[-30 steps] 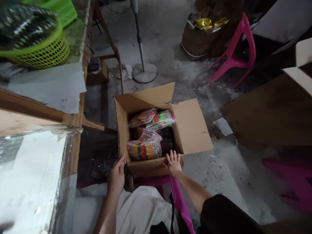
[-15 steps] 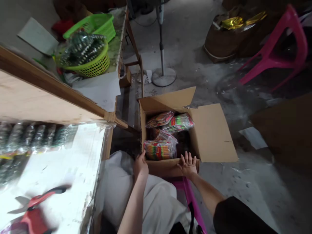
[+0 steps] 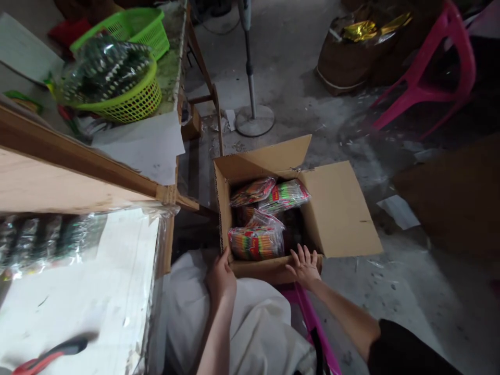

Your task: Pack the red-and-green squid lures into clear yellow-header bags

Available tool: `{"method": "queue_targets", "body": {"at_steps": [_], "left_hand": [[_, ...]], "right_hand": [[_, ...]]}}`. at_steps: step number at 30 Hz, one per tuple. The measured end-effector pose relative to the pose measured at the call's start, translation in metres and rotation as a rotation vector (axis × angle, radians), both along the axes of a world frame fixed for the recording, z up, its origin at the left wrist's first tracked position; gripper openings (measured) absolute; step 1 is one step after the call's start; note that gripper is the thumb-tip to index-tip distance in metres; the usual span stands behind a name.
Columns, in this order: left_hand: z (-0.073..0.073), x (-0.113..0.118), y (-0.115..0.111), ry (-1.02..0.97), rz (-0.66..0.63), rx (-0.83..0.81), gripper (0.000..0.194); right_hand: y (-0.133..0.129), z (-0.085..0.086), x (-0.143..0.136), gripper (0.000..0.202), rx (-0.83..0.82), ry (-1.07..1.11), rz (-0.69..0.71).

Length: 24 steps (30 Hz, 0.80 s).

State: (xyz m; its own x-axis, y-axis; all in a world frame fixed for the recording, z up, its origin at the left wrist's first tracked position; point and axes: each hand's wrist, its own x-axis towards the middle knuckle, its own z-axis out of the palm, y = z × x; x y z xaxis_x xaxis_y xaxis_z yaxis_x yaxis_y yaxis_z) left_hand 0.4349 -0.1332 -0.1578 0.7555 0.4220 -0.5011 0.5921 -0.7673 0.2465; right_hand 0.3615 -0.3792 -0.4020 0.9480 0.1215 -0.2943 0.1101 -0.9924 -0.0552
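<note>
An opened cardboard box [image 3: 339, 208] stands in front of my knees, its flaps folded outward. Inside lie several clear plastic packs of thin coloured sticks: an orange and green pack [image 3: 255, 243] at the near left, a green and white pack [image 3: 284, 196] at the back and a reddish pack [image 3: 253, 191] beside it. My left hand [image 3: 222, 276] is closed on the box's near left corner, its fingers partly hidden. At the near right edge, my right hand [image 3: 304, 265] rests on the box with its fingers spread, holding no pack.
To the left is a white-topped table [image 3: 86, 291] with wrapped bundles and a red-handled tool [image 3: 50, 357]. A yellow-green basket [image 3: 133, 99] sits on another table behind. A fan stand [image 3: 254, 121] and a pink chair [image 3: 441, 78] are farther off.
The view has shifted slightly, and the table and its tool sit lower and further left in the picture. Both hands stay at the box's near edge; the packs look unmoved.
</note>
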Motion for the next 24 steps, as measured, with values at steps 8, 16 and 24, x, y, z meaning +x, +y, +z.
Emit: {"method": "queue_targets", "body": {"at_steps": [8,16,24], "left_hand": [[-0.001,0.029,-0.001,0.076,-0.113,0.145,0.065],[-0.004,0.056,0.013,0.184,-0.145,0.211,0.074],[0.002,0.064,0.023,0.210,-0.004,0.210,0.051]], "right_hand": [[-0.001,-0.004,-0.003,0.069,-0.004,0.016,0.007],[0.003,-0.002,-0.001,0.068,0.022,0.072,-0.030],[0.007,0.011,0.005,0.075,-0.007,0.076,-0.049]]}}
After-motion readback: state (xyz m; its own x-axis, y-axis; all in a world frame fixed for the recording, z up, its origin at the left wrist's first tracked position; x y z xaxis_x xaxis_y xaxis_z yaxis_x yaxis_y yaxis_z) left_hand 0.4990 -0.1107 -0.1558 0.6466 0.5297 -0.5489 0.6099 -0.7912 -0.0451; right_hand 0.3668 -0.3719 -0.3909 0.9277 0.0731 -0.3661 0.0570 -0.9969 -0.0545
